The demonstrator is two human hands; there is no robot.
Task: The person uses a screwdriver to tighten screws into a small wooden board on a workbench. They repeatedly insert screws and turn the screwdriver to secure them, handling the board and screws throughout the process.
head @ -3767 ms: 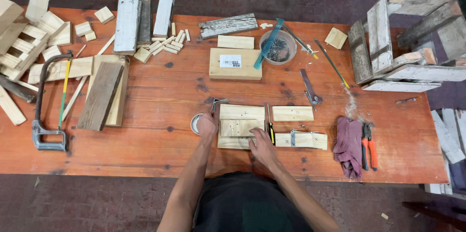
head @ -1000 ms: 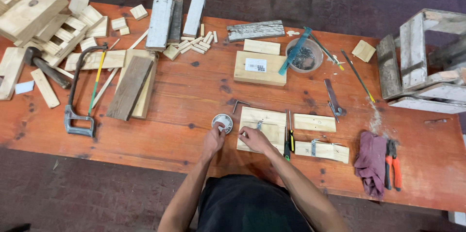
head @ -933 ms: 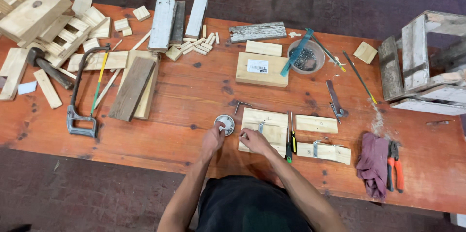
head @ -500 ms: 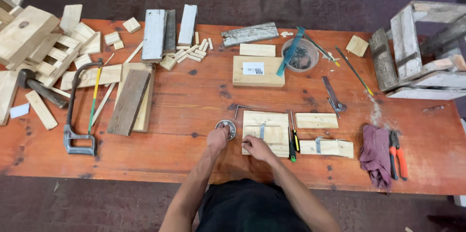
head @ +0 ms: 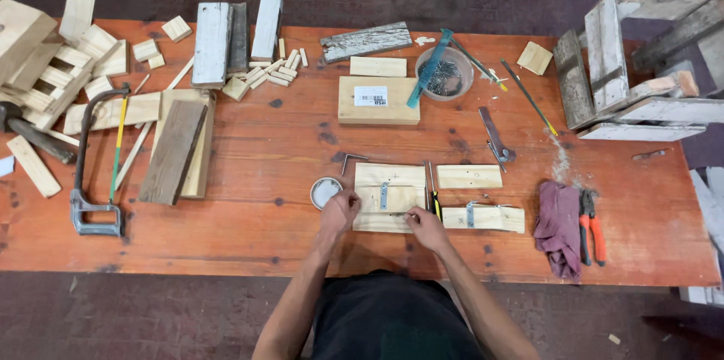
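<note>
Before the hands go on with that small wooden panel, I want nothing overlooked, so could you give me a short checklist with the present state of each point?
1. Wooden panel lies flat on the table: ok.
2. Metal bracket sits on the panel: ok.
3. Left hand steadies the panel's left edge: ok.
4. Right hand has a firm grip on a small part at the panel's lower edge: cannot tell, too small.
5. Screwdriver lies beside the panel, near the right hand: ok.
6. Small round tin sits apart from the panel: ok.
</note>
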